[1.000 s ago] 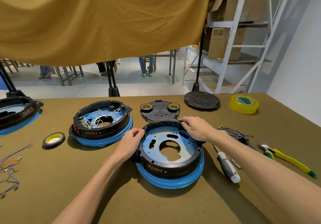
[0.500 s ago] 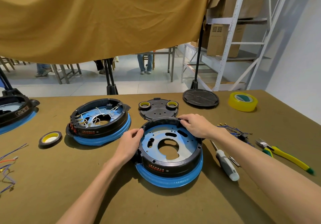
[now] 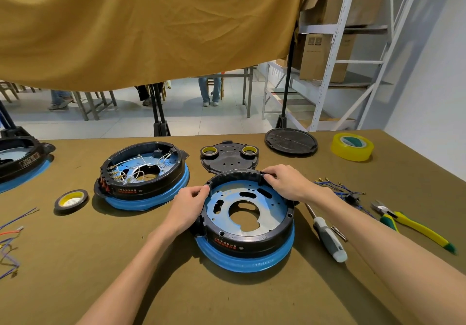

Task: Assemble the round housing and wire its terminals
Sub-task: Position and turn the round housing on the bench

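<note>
Table: olive-brown cloth-covered worktable (image 3: 75,261), mustard fabric curtain (image 3: 151,22) hanging above its far edge.
Work housing: round black plastic housing with blue rim and bare blue metal plate inside (image 3: 248,220), sits front-centre on the table, no wires in it.
Wired housing: second round black housing with blue rim and white wires inside (image 3: 145,173), just left and behind the first, apart from it.
Third housing: same type (image 3: 20,160), cut off at left edge.
Covers: black flat cover plate with two small tape rolls on it (image 3: 228,158) right behind the work housing; black round disc (image 3: 290,141) further right.
Left hand: (image 3: 186,206) fingers curled over the housing's left rim, gripping it.
Right hand: (image 3: 286,182) fingers curled over the far-right rim, gripping it.
Tape: wide yellow tape roll (image 3: 352,147) far right; black-edged yellow tape roll (image 3: 71,198) left.
Tools: grey-handled screwdriver (image 3: 327,237) beside housing on right; yellow-green handled pliers (image 3: 411,225) further right.
Wires: blue terminal wires (image 3: 338,188) by the right wrist; loose coloured wires (image 3: 10,236) at left edge.
</note>
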The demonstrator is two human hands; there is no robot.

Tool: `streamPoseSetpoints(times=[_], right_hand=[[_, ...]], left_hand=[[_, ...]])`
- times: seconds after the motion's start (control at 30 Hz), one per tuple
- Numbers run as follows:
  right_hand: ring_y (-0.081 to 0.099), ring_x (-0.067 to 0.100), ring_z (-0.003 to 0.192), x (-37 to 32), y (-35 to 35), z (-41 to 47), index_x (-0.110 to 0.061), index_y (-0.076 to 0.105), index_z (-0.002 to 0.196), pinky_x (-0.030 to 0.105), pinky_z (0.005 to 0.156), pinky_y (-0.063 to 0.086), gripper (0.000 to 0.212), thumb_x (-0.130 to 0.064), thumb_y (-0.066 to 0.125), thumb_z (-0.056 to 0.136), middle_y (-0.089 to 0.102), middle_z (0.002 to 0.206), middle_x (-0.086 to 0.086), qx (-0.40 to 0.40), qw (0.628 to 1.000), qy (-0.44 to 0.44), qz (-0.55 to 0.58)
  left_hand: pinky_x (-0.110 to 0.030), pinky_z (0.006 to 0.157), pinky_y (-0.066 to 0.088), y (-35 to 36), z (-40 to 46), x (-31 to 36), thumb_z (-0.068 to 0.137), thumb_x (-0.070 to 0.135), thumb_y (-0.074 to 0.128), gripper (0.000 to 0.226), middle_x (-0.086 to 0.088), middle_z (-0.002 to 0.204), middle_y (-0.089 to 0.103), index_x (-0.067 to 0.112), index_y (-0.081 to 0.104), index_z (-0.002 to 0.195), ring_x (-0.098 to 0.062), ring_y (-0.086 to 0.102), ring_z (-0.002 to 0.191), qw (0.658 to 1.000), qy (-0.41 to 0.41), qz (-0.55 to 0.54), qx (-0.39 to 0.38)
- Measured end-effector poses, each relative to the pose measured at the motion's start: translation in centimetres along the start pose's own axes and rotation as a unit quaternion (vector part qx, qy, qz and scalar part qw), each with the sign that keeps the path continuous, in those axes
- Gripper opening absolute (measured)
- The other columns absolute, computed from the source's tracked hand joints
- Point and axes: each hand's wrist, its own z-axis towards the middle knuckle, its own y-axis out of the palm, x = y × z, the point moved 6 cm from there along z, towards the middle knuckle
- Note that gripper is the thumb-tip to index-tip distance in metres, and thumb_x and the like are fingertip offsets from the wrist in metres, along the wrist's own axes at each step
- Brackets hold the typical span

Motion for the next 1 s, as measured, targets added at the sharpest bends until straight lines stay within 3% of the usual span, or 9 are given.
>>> streamPoseSetpoints(times=[0.17,0.33,0.47,0.6,0.67,0.73,0.87,0.93,1.0], right_hand=[[0.062,0.015,0.104,0.1,0.0,-0.1,-0.021,0.063,0.139,0.026,0.084,0.05,0.036,-0.029,0.045,0.108,0.069,0.123,0.001,0.002,1.0,0.008,0.007],[0.066,0.02,0.099,-0.4,0.2,-0.4,-0.025,0.067,0.131,0.045,0.091,0.057,0.034,-0.031,0.042,0.109,0.072,0.111,0.002,0.025,0.999,0.019,-0.024],[0.066,0.021,0.097,-0.8,0.0,-0.7,-0.025,0.067,0.13,0.045,0.09,0.057,0.034,-0.031,0.041,0.109,0.073,0.109,0.002,0.021,0.999,0.022,-0.033],[0.065,0.02,0.106,-0.8,0.0,-1.2,-0.023,0.063,0.134,0.043,0.095,0.054,0.035,-0.031,0.04,0.11,0.07,0.118,0.003,-0.007,0.999,0.031,0.008],[0.06,0.021,0.119,-0.6,-0.3,-1.7,-0.016,0.053,0.144,0.041,0.103,0.05,0.041,-0.035,0.041,0.11,0.063,0.135,0.008,-0.01,0.998,0.04,0.046],[0.054,0.023,0.13,0.3,-1.0,-2.5,-0.012,0.042,0.151,0.042,0.109,0.047,0.053,-0.042,0.044,0.108,0.053,0.148,0.01,0.029,0.996,0.066,0.047],[0.059,0.024,0.11,2.2,-0.8,-4.7,-0.013,0.04,0.146,0.034,0.086,0.052,0.06,-0.046,0.056,0.1,0.048,0.144,0.013,0.036,0.988,0.15,-0.031],[0.062,0.021,0.095,2.5,-0.3,-5.4,-0.011,0.044,0.137,0.032,0.072,0.053,0.054,-0.046,0.058,0.098,0.055,0.128,0.012,0.009,0.982,0.187,-0.036],[0.068,0.027,0.098,2.2,-0.2,-5.3,-0.006,0.053,0.13,0.036,0.073,0.057,0.046,-0.038,0.057,0.099,0.065,0.119,0.013,-0.014,0.981,0.193,-0.024]], left_hand=[[-0.033,0.062,0.043,0.0,0.1,0.1,0.105,0.046,0.046,0.052,-0.005,0.071,0.063,0.003,0.072,0.089,-0.016,0.057,0.065,1.0,-0.007,0.013,-0.018],[-0.034,0.067,0.044,-0.2,-0.1,0.4,0.107,0.045,0.044,0.054,-0.021,0.081,0.066,-0.002,0.07,0.096,-0.018,0.059,0.07,0.999,-0.003,0.01,-0.039],[-0.035,0.069,0.045,-0.2,-0.3,0.5,0.107,0.045,0.044,0.053,-0.024,0.092,0.07,0.0,0.071,0.099,-0.02,0.062,0.072,0.999,-0.004,-0.002,-0.044],[-0.034,0.069,0.046,0.0,-0.5,0.4,0.107,0.044,0.045,0.045,-0.016,0.084,0.07,0.01,0.072,0.095,-0.023,0.062,0.075,0.999,-0.01,-0.008,-0.036],[-0.029,0.075,0.049,0.0,-0.5,0.7,0.106,0.043,0.046,0.036,-0.005,0.096,0.072,0.016,0.07,0.105,-0.023,0.068,0.091,1.0,0.001,0.006,-0.029],[-0.03,0.094,0.051,-0.3,-0.4,1.2,0.104,0.046,0.05,0.042,0.002,0.125,0.065,0.017,0.061,0.133,-0.018,0.061,0.119,1.0,0.019,0.025,-0.001],[-0.039,0.109,0.042,-0.4,-0.4,2.3,0.102,0.047,0.054,0.057,0.001,0.152,0.047,0.021,0.043,0.151,-0.018,0.047,0.137,0.994,0.057,0.091,0.018],[-0.034,0.103,0.045,0.2,-0.3,2.1,0.104,0.045,0.052,0.055,0.0,0.149,0.051,0.021,0.041,0.152,-0.015,0.053,0.128,0.994,0.037,0.103,-0.012],[-0.025,0.084,0.046,0.7,-0.7,1.6,0.105,0.044,0.048,0.048,0.002,0.132,0.06,0.021,0.045,0.147,-0.001,0.058,0.106,0.995,0.013,0.094,-0.022]])
